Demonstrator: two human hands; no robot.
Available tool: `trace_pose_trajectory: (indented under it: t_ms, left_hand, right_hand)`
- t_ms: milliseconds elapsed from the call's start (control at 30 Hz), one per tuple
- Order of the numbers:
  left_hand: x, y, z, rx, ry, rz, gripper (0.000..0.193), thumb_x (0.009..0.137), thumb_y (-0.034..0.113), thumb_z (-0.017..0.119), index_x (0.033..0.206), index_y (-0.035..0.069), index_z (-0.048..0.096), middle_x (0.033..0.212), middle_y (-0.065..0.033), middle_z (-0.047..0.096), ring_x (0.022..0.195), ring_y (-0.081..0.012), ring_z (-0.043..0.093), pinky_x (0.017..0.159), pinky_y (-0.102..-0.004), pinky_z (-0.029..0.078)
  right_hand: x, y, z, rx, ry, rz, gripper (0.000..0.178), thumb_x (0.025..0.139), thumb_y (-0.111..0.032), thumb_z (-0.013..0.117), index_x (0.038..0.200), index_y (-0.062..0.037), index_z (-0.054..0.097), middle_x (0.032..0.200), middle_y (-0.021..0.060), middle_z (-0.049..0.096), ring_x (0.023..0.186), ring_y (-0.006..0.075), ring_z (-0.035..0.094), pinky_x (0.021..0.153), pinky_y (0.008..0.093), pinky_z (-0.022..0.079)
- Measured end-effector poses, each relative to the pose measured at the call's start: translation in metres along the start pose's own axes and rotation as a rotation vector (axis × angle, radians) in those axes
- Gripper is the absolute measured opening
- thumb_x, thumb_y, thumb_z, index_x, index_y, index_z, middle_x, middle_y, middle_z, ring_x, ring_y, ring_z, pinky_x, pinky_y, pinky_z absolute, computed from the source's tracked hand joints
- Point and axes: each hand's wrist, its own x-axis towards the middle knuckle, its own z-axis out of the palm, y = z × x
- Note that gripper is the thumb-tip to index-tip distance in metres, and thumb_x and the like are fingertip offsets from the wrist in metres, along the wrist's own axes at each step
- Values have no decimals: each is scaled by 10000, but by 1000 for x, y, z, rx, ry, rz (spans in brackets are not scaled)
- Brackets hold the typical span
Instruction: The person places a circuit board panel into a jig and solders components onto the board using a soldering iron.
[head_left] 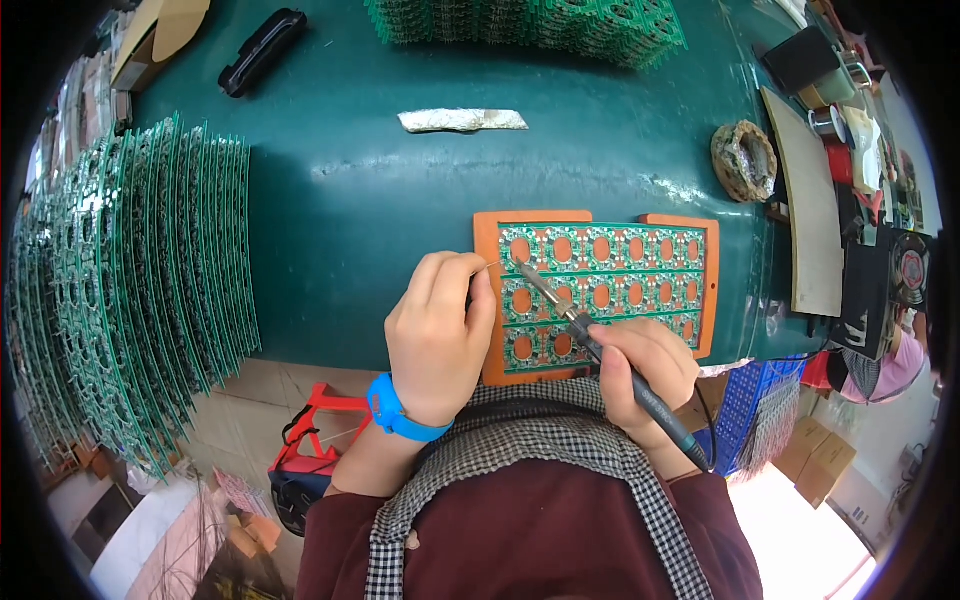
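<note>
A green circuit board panel (620, 272) with rows of round openings lies in an orange-brown frame (486, 240) on the table. My right hand (650, 370) is closed round the handle of a soldering iron (578, 322), whose metal tip touches or nearly touches the panel's upper left part. Beside the frame's left edge, my left hand (440, 325) pinches a thin strand that looks like solder wire (492, 264). The strand's end points toward the iron's tip. A blue band circles my left wrist.
Circuit board panels stand in a long row (160, 290) at the left, with another stack (530, 25) at the far edge. A silvery strip (462, 120) lies beyond the frame. At the right are a round, rough-rimmed dish (744, 162) and a flat board (803, 205). The iron's cord hangs down right.
</note>
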Motion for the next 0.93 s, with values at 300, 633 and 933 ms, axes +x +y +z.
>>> trace_pose_trajectory:
  t_ms: [300,633,933]
  left_hand:
    - [2,-2,5,-25,36,70,103,810,-16,649,905,16,626,836,-89,589,634,-210,576,545,-315,458]
    - [-3,11,-11,-46,-45,-68,102,852,55,632,948,55,597,787,-99,589,686,-292,605,588,-367,481]
    - [-20,23,0,195,-163,-52,140,867,190,657,877,98,552,835,-67,612,684,-250,640,565,-371,489]
  right_hand:
    - [3,-1,8,10,-6,26,145,733,-37,697,876,-20,688,715,77,661,529,175,613,455,260,466]
    - [5,8,-54,-319,111,-100,142,828,-82,644,952,-20,675,664,67,601,501,183,549,457,290,419]
    - [10,96,-85,-640,161,244,430,781,-48,727,1190,-88,601,993,144,650,905,272,659,730,340,526]
